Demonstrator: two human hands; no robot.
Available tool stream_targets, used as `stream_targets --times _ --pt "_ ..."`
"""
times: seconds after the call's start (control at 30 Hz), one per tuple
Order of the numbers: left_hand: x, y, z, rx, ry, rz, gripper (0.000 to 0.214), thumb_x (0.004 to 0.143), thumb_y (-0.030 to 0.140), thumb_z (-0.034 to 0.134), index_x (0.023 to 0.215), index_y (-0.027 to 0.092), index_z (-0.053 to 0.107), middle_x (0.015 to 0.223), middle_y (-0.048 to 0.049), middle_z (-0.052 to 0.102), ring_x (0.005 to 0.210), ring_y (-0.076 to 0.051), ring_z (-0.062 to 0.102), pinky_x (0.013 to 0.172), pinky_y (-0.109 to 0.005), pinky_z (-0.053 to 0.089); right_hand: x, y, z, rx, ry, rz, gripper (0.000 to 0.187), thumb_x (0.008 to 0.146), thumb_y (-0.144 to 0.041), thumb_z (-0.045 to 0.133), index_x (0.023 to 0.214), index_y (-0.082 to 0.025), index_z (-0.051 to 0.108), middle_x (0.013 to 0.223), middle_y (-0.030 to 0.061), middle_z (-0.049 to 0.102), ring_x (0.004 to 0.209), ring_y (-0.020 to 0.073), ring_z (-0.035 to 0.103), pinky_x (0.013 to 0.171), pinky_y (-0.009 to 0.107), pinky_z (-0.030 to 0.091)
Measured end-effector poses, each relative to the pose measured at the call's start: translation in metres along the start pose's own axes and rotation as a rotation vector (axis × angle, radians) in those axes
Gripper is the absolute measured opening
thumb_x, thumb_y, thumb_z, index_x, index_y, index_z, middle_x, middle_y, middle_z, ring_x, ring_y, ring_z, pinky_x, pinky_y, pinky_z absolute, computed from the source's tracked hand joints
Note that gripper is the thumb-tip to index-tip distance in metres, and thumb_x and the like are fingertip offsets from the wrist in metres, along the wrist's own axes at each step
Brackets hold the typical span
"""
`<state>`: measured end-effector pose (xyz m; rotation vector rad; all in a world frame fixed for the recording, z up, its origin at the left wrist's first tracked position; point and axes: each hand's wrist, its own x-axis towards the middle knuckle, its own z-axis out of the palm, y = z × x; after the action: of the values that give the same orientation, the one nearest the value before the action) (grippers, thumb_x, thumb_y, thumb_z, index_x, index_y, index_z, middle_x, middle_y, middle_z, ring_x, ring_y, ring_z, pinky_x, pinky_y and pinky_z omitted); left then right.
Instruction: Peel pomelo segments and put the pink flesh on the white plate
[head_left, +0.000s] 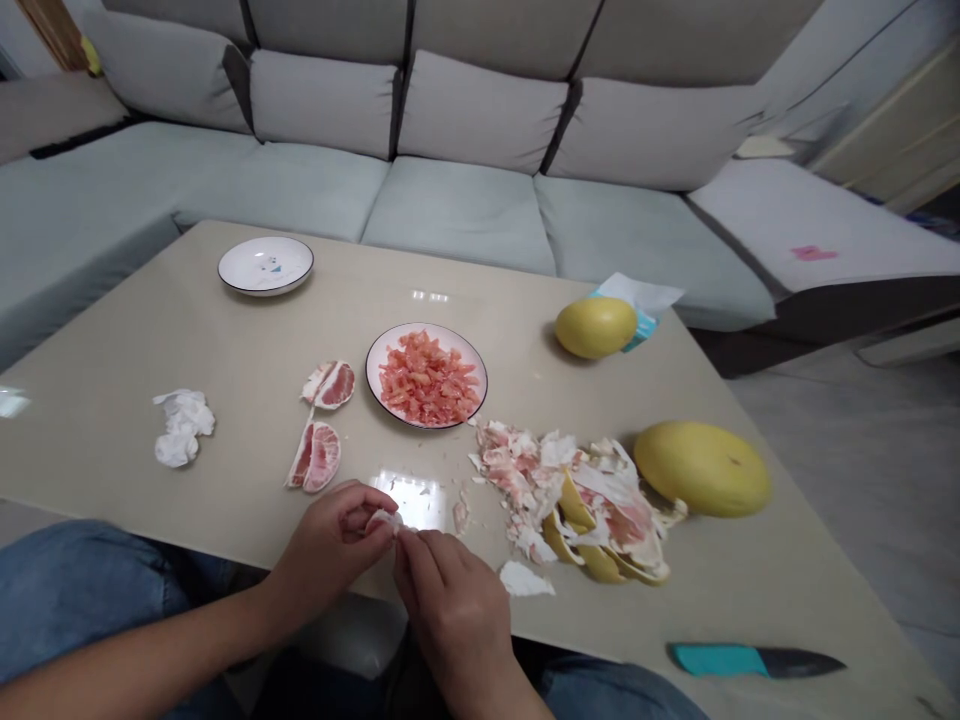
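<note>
My left hand [337, 530] is closed on a small pomelo segment [385, 521], whose pale membrane shows between the fingers. Fingertips of my right hand [448, 592] pinch the near side of the same piece, close to the table's front edge. Most of the segment is hidden by my fingers. Beyond the hands stands a plate [373, 385] heaped with peeled pink pomelo flesh [427, 380]. To the left of it lie unpeeled pomelo segments [324, 456], with more segments [334, 385] just behind them.
Right of my hands is a pile of membranes and yellow rind [574, 500]. Two whole pomelos [701, 468] [596, 327] rest farther right, one by a tissue pack [643, 325]. A teal-handled knife [750, 661] lies at the front edge. Crumpled tissue [182, 425] and a white plate [265, 266] are left.
</note>
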<state>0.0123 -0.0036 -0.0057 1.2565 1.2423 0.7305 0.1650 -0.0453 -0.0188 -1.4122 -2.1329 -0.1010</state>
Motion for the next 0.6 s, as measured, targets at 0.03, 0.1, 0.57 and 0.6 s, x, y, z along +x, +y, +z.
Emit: stream_targets --times 0.03,0.1,0.57,0.6 --pt "-0.001 0.0 0.001 0.025 0.001 0.017 0.01 0.078 0.022 0.063 0.087 0.019 0.067 0.086 -0.0015 0.061 0.071 -0.013 0.06 0.063 -0.022 0.049 0.0 -0.001 0.001 -0.006 0.008 0.011 0.019 0.09 -0.011 0.049 0.082 -0.016 0.065 0.061 0.0036 0.063 0.054 0.0177 0.056 0.05 0.029 0.035" --pt "-0.002 0.0 0.002 0.038 -0.007 0.033 0.01 0.078 0.021 0.063 0.087 0.019 0.068 0.085 -0.0008 0.06 0.07 -0.012 0.058 0.062 -0.021 0.048 0.0 0.0 0.002 0.065 0.006 0.067 0.02 0.087 -0.01 0.05 0.074 -0.017 0.064 0.06 0.0031 0.061 0.054 0.0174 0.054 0.05 0.028 0.034" --pt "0.007 0.006 -0.011 -0.615 -0.17 -0.388 0.026 0.071 0.026 0.078 0.094 0.018 0.068 0.078 -0.0018 0.072 0.073 -0.011 0.065 0.07 -0.022 0.05 0.019 0.032 -0.024 0.727 -0.125 0.531 0.021 0.089 -0.02 0.046 0.085 -0.019 0.067 0.076 0.0032 0.066 0.067 0.0159 0.061 0.059 0.024 0.046" --pt "0.007 0.007 -0.012 -0.659 -0.175 -0.408 0.024 0.072 0.026 0.078 0.093 0.018 0.068 0.079 -0.0015 0.073 0.073 -0.01 0.065 0.073 -0.022 0.05 0.018 0.034 -0.023 0.691 -0.108 0.538 0.021 0.089 -0.021 0.047 0.085 -0.02 0.067 0.074 0.0031 0.066 0.066 0.0162 0.061 0.059 0.024 0.046"
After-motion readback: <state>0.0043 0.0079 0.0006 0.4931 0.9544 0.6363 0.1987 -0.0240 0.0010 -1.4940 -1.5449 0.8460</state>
